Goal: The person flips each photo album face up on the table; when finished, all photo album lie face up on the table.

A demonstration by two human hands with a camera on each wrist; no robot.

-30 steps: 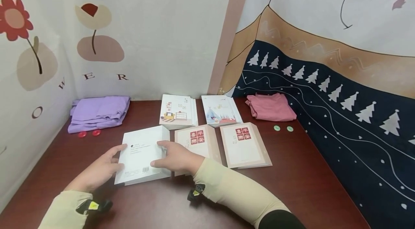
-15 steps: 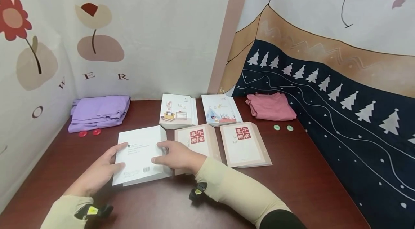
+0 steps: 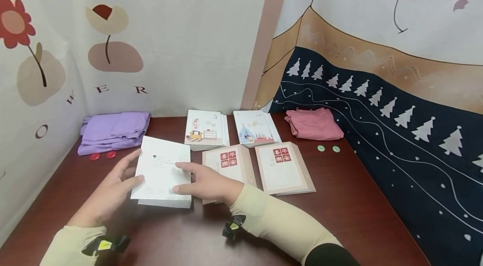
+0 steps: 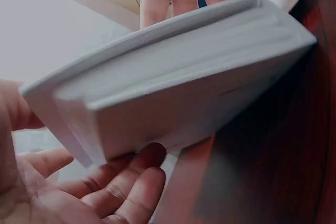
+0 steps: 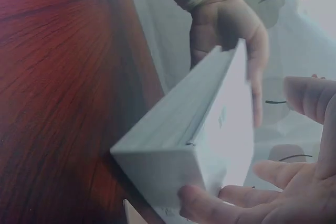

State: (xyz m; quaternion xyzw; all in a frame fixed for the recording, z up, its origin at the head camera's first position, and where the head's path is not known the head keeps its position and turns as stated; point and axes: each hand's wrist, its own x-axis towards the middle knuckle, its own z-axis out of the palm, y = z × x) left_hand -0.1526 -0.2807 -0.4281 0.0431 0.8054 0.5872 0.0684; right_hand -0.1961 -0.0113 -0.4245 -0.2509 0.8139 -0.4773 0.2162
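Note:
A white book with small print and a barcode on its cover is raised off the dark red table, tilted with its far edge up. My left hand holds its left edge, thumb on the cover and fingers underneath. My right hand grips its right edge, thumb at the near corner. The left wrist view shows the book's page block from below. In the right wrist view its spine edge slants up.
Two beige books with red labels lie right of my hands. Two illustrated books sit behind them. Folded purple cloth with red buttons is at back left, pink cloth with green buttons at back right.
The white book lay flat on the table under both hands; now it is lifted and tilted, its far edge higher and slightly further left. The other books have not moved.

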